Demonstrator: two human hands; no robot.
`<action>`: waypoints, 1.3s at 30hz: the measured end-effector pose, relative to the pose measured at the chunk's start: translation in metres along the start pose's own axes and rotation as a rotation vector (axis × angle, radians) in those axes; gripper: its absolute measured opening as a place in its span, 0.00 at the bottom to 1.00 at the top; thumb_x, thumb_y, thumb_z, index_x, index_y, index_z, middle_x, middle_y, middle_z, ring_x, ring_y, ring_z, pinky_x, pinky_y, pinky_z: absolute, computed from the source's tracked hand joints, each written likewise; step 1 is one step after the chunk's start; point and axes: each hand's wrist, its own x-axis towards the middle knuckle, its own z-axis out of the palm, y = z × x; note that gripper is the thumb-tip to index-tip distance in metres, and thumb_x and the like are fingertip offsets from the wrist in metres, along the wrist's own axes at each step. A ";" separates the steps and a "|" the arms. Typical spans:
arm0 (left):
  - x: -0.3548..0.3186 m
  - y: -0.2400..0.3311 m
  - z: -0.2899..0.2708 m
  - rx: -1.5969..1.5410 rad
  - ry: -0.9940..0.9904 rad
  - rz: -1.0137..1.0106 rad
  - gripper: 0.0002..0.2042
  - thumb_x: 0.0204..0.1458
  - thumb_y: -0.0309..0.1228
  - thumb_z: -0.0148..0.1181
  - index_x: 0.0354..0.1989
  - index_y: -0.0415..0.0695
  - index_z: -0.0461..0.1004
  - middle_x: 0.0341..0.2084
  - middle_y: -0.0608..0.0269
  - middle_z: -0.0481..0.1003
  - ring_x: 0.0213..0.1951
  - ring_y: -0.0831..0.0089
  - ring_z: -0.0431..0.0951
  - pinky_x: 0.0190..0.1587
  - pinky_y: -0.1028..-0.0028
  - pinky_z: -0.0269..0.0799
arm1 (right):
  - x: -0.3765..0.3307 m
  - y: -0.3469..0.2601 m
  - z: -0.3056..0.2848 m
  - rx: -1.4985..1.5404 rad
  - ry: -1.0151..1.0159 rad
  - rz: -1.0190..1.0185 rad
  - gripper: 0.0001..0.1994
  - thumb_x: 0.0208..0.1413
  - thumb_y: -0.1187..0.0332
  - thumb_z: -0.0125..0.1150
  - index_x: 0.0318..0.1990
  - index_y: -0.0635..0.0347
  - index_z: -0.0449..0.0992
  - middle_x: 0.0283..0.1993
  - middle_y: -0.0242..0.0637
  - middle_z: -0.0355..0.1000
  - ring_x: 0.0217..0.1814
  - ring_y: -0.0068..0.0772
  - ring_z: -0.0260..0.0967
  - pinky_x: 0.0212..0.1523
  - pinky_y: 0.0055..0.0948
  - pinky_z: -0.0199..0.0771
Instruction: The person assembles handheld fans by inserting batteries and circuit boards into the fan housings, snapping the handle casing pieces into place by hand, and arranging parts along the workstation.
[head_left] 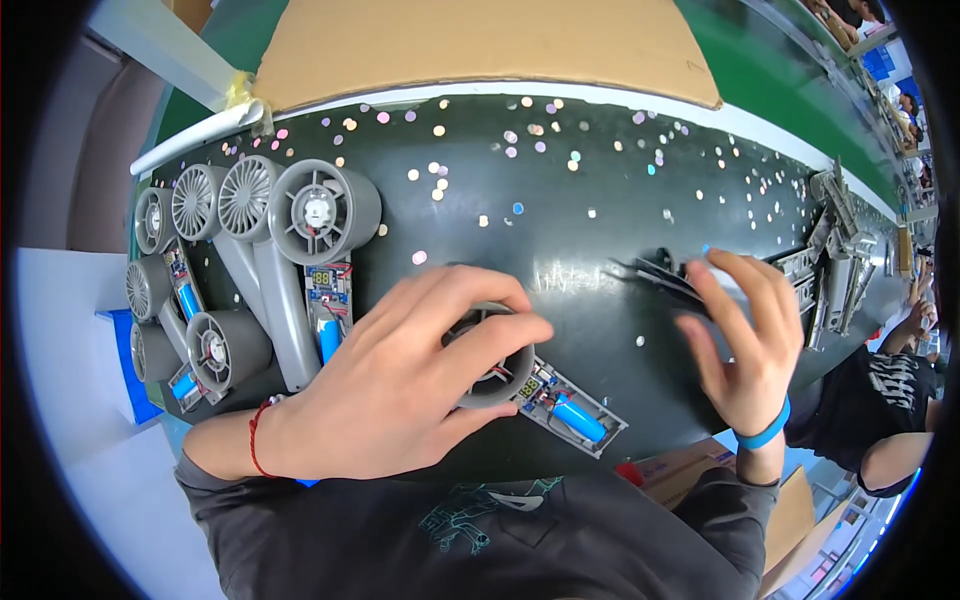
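My left hand [390,370] is closed around the round grey head of an opened handheld fan [518,375]. The fan's handle points to the lower right, showing a small circuit board with a digit display and a blue battery cell [578,417]. To the right, my right hand [745,335] is raised with its fingers curved and apart. At its fingertips lies a dark, thin, pointed tool [665,280], perhaps tweezers; blur and the fingers hide part of it. I cannot tell whether the fingers touch it.
Several grey fans [325,212] crowd the left of the dark table [560,240], some with boards and batteries exposed. Grey plastic handle shells [835,250] are piled at the right. Small coloured dots are scattered across the table. Cardboard [490,50] lies at the back. Another person [865,400] sits at the right.
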 end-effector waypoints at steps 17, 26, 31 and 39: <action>0.017 0.034 0.031 0.610 -0.060 0.169 0.18 0.42 0.41 0.73 0.39 0.47 0.78 0.47 0.66 0.78 0.53 0.64 0.76 0.58 0.54 0.67 | -0.032 -0.038 0.026 0.539 -0.012 -0.196 0.16 0.39 0.72 0.68 0.41 0.60 0.81 0.39 0.35 0.72 0.33 0.28 0.70 0.28 0.25 0.77; 0.020 0.031 0.039 0.580 0.022 0.173 0.08 0.43 0.35 0.69 0.30 0.48 0.79 0.37 0.73 0.80 0.40 0.75 0.78 0.48 0.63 0.67 | -0.037 -0.019 0.033 0.693 0.019 -0.230 0.19 0.35 0.73 0.70 0.41 0.64 0.83 0.37 0.36 0.74 0.33 0.32 0.72 0.28 0.27 0.74; 0.021 0.034 0.038 0.604 -0.021 0.176 0.10 0.42 0.35 0.69 0.31 0.46 0.79 0.38 0.72 0.79 0.40 0.74 0.77 0.48 0.61 0.66 | -0.019 -0.016 0.018 0.478 -0.106 -0.458 0.16 0.38 0.70 0.66 0.39 0.63 0.80 0.35 0.35 0.72 0.32 0.29 0.71 0.29 0.25 0.76; 0.026 0.045 0.038 0.642 -0.115 0.081 0.10 0.43 0.33 0.68 0.30 0.43 0.72 0.31 0.68 0.73 0.35 0.69 0.73 0.47 0.60 0.64 | -0.003 -0.028 0.001 0.538 -0.395 -0.265 0.15 0.44 0.71 0.62 0.43 0.62 0.76 0.33 0.36 0.65 0.34 0.38 0.69 0.27 0.34 0.73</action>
